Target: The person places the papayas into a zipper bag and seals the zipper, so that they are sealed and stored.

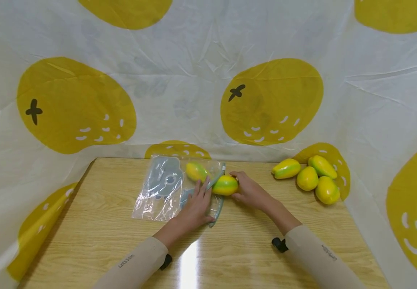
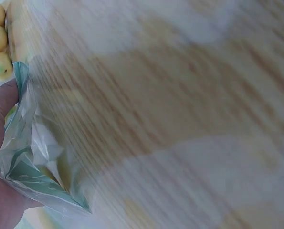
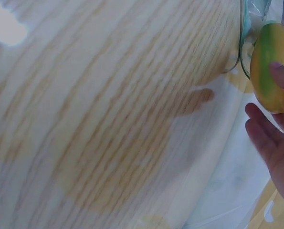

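If the rim [image 1: 217,178] at three o'clock on the bag [image 1: 163,180] is let slip by the left hand [image 1: 195,207], fingers spread, it could be folded inward by the fruit [image 1: 225,185] pinched there in the right hand [image 1: 249,190].

I have a light wood-grain table [image 1: 239,241] before me, its far edge running up against a white cloth backdrop [image 1: 187,96] that also hangs down the left and right sides. Large mustard-yellow fruit prints [image 1: 273,104] cover the fabric, some bearing dark cross-shaped stem marks and short white dashes; several are cut off by my frame or by the table edge. I can make out creases in the cloth, a few fanning out high on the back, and faint grey shapes in the white. A bright streak of reflected light [image 1: 188,267] lies on the near tabletop, and my right wrist view catches a white glare spot [image 3: 8,24].
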